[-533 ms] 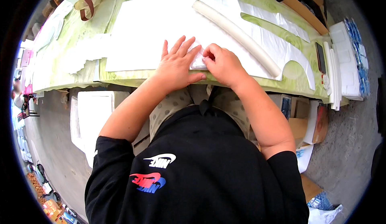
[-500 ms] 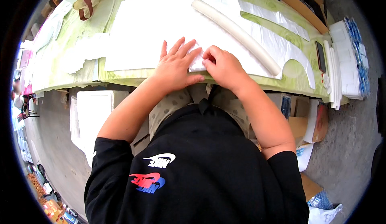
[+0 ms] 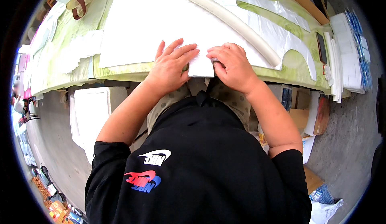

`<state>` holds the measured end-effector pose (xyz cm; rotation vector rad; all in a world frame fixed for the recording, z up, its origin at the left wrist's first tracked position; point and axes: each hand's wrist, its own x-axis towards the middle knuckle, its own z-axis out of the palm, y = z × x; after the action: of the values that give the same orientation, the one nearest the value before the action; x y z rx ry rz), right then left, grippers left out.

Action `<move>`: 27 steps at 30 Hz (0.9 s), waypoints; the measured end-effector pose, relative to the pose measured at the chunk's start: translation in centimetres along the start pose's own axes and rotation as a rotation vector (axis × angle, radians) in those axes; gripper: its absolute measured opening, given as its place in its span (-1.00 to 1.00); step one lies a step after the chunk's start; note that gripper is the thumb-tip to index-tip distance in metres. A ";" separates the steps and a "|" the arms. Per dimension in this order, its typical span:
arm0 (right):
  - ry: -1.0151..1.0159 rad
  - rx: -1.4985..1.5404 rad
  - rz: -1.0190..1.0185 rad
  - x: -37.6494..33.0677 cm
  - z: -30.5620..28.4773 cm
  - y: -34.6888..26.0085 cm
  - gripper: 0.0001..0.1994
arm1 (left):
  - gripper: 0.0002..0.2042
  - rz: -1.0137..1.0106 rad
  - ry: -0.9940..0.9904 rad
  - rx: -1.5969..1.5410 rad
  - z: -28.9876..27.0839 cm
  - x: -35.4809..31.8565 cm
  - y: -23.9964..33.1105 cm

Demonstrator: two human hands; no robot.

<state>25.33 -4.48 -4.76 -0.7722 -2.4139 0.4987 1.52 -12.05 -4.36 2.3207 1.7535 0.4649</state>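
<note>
Strip of white material [image 3: 201, 66] lies between spread left hand [image 3: 169, 66] and curled right hand [image 3: 234, 68], whose grip is unclear.

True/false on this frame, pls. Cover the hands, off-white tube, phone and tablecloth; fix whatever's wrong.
1. A small white piece lies between the left hand and the right hand. True.
2. The off-white tube stands upright. False: it lies on the white sheet.
3. The phone lies right of the off-white tube. True.
4. The tablecloth is red. False: green.
5. The right hand grips the off-white tube. False: its fingertips are at the small white piece.
</note>
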 end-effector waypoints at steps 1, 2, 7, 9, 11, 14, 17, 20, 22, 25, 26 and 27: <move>0.023 -0.004 -0.018 0.0 0.0 -0.1 -0.70 | -0.44 -0.033 0.024 -0.024 0.0 0.2 0.5; 0.047 -0.008 -0.035 0.1 -0.1 -0.2 -0.70 | -0.45 -0.066 0.048 -0.047 0.0 0.3 0.8; 0.049 -0.037 0.027 1.0 0.1 -0.2 -0.80 | -0.72 -0.145 0.159 -0.065 0.3 1.4 0.4; 0.025 -0.059 0.145 1.6 0.9 0.3 -0.86 | -0.80 -0.189 0.203 -0.080 0.9 2.0 -0.4; -0.014 -0.053 0.247 2.4 1.0 0.4 -0.88 | -0.80 -0.217 0.190 -0.093 0.7 2.5 -0.5; -0.077 -0.131 0.341 3.4 1.1 0.1 -0.83 | -0.77 -0.268 0.214 -0.180 0.6 3.0 -0.2; -0.052 -0.150 0.341 3.2 1.2 -0.3 -0.82 | -0.72 -0.268 0.241 -0.200 0.9 3.2 -0.4; 0.082 -0.064 0.269 2.4 1.8 0.2 -0.82 | -0.73 -0.226 0.230 -0.160 1.3 2.9 -0.8; 0.129 -0.021 0.205 1.8 1.9 0.7 -0.81 | -0.76 -0.186 0.199 -0.125 1.2 2.5 -0.9; 0.112 -0.023 0.132 1.1 1.8 1.0 -0.80 | -0.80 -0.140 0.136 -0.101 0.6 2.2 -0.9; 0.112 -0.037 0.125 1.1 1.9 1.0 -0.80 | -0.82 -0.141 0.118 -0.119 0.5 2.2 -1.0; 0.112 -0.051 0.118 1.1 2.0 1.0 -0.81 | -0.83 -0.142 0.101 -0.136 0.3 2.1 -0.9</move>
<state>23.81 -3.40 -6.38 -0.9436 -2.2951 0.4286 1.33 -9.74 -4.72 2.0973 1.8538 0.6641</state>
